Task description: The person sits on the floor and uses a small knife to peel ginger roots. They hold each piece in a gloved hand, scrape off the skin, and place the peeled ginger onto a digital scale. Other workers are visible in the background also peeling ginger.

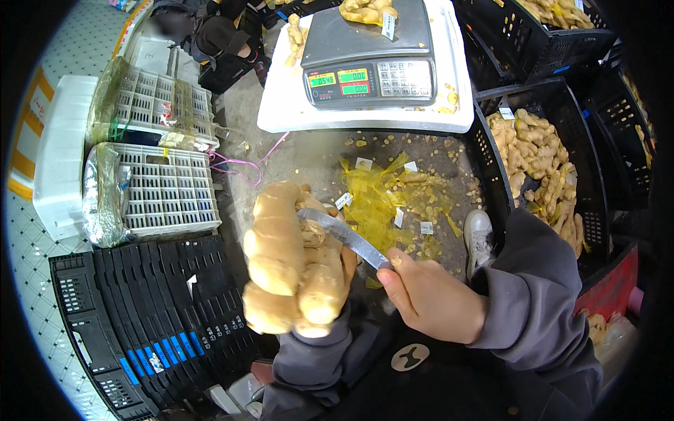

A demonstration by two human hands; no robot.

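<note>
A large, knobbly ginger root [276, 247] fills the middle of the view. My left hand [348, 263] holds it from behind, mostly hidden by the root. My right hand [429, 294] grips a knife with a curved metal blade [347, 234], its handle hidden in my fist. The blade's tip lies against the upper part of the root, by a round cut or scar [313, 233]. A small ginger chip [396, 260] sits at the base of the blade, near my right forefinger.
Ahead, a digital scale [368, 81] bearing netted ginger [368, 10] stands on a white foam box [279, 113]. Yellow net bags [368, 200] and ginger scraps litter the floor. Black crates [584, 158] with ginger stand right; white crates [168, 189] and stacked black crates [147, 316] left. A person [210, 37] sits far left.
</note>
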